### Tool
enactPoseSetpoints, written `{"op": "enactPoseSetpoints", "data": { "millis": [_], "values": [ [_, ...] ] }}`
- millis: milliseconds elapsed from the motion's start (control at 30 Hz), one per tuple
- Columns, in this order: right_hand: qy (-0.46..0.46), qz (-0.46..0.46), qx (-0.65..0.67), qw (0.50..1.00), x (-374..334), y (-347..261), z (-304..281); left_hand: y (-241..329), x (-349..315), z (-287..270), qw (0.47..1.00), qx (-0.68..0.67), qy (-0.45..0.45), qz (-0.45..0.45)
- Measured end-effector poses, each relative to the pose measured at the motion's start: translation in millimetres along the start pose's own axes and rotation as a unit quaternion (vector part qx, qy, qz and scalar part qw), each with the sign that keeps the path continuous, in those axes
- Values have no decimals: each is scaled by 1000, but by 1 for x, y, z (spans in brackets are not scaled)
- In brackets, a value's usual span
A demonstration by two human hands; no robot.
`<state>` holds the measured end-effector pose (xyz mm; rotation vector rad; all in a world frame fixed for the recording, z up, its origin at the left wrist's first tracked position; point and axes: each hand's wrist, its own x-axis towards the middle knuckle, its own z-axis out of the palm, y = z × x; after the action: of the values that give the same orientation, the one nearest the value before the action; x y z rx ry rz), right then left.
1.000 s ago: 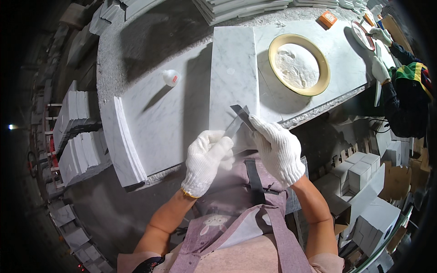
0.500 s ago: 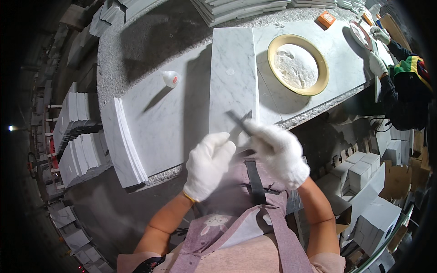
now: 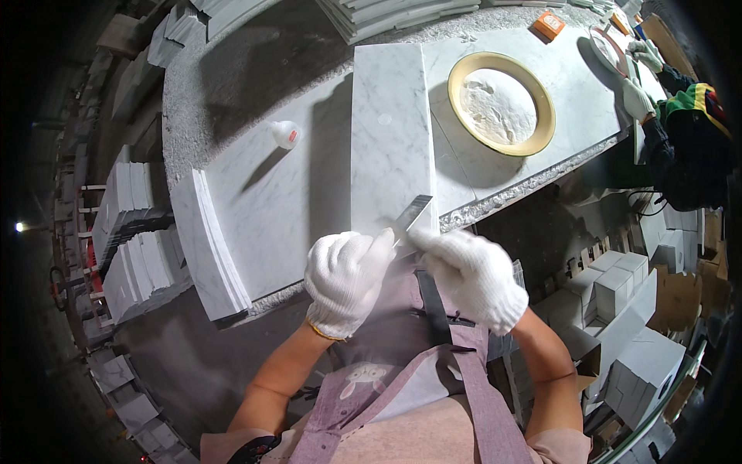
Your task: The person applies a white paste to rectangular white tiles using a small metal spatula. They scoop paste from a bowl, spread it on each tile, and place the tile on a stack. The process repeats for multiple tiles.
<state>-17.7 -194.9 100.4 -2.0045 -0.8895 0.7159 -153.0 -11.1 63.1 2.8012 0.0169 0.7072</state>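
Observation:
Both my hands wear white knitted gloves and meet over the table's near edge, in front of my apron. My left hand point(image 3: 346, 276) is closed round a flat metal scraper blade point(image 3: 415, 212), whose bright end points up and to the right. My right hand point(image 3: 479, 280) is closed beside it, its fingertips close to the blade and blurred. The dark flat blade it held a moment ago is now hidden or lost in the blur. Beneath and beyond them lies a long white marble slab point(image 3: 389, 131). A yellow-rimmed bowl point(image 3: 546, 116) of white paste stands to its right.
On the left lie a small white squeeze bottle point(image 3: 286, 134) and a stack of marble tiles point(image 3: 212, 243). An orange box point(image 3: 549, 26) sits at the far right. A co-worker's gloved hand point(image 3: 638, 100) is beyond it. White boxes point(image 3: 618, 290) stand at lower right.
The dark blade in my right hand, which pointed up and left, no longer shows. My right hand has shifted slightly down; the bright blade still juts from my left hand. The view has shifted a little.

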Motion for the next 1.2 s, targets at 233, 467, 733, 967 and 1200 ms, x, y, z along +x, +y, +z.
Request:
{"op": "enactPoseSetpoints", "data": {
  "millis": [233,467,733,967,1200],
  "values": [
    [30,4,3,1000,-1,14,7,0,-7,1,1000,-11,-6,-18],
    [127,117,299,939,-10,23,16,-8,5,-1,996,18,74,-52],
    [141,131,430,882,7,12,17,7,17,-9,994,-78,39,61],
    [158,149,450,866,12,8,17,-14,34,-6,992,-28,119,-9],
    [254,120,516,809,-1,30,8,-17,102,1,990,-135,28,1]
  ]
}}
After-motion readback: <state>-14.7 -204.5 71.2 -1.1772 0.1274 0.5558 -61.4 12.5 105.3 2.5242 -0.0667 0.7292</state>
